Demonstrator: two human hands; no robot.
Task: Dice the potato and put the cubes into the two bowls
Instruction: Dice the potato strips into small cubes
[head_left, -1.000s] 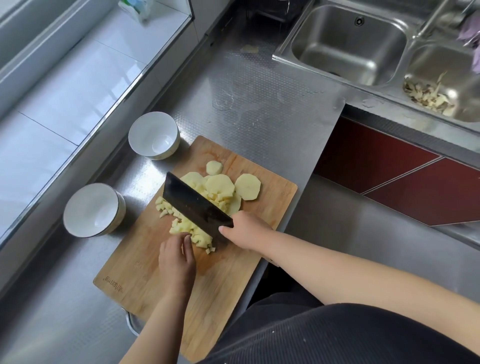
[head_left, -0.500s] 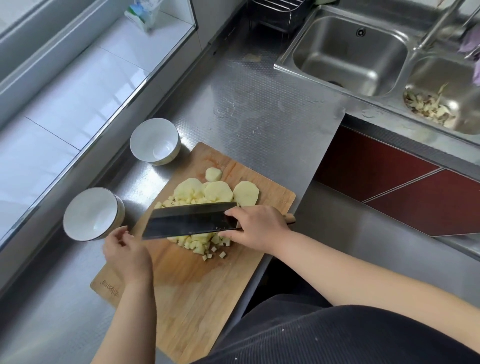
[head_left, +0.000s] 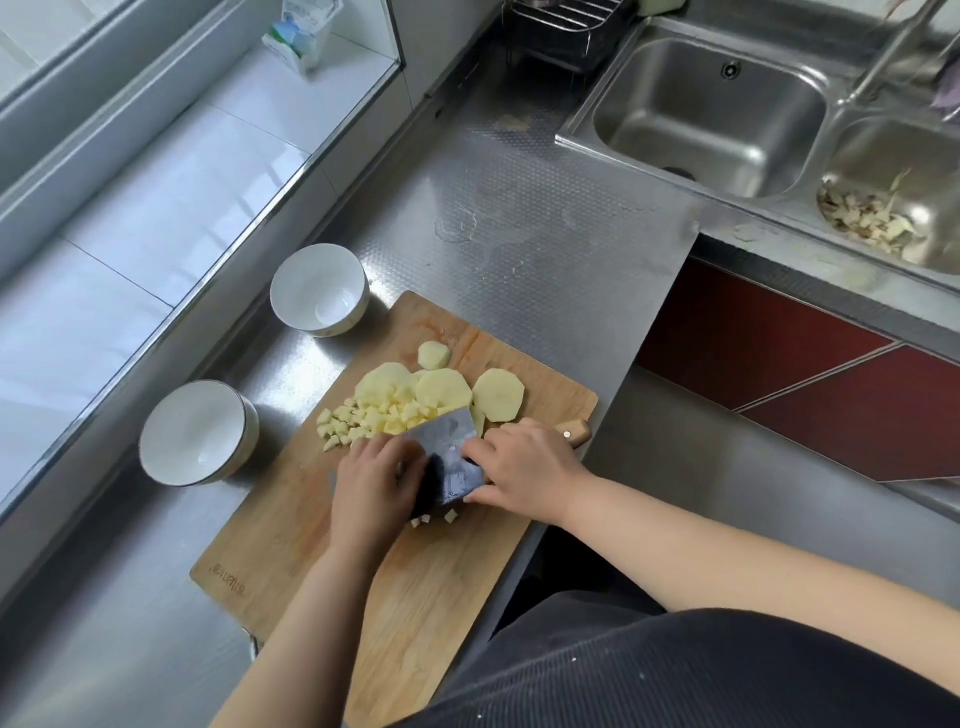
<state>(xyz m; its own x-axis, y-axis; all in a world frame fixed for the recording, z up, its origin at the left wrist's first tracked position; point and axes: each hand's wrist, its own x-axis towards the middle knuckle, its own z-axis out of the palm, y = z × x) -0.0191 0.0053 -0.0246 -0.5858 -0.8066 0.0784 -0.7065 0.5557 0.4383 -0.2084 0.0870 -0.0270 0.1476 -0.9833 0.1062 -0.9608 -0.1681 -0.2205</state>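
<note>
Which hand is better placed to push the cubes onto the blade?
Left. The left hand lies beside the blade, near the cubes; the right hand holds the knife.

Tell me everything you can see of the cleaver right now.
The cleaver has a broad, dark rectangular metal blade and a wooden handle whose end pokes out past the right hand, which grips it. It lies tilted low over the cutting board, among the potato cubes. The left hand is against the blade's left side.
</note>
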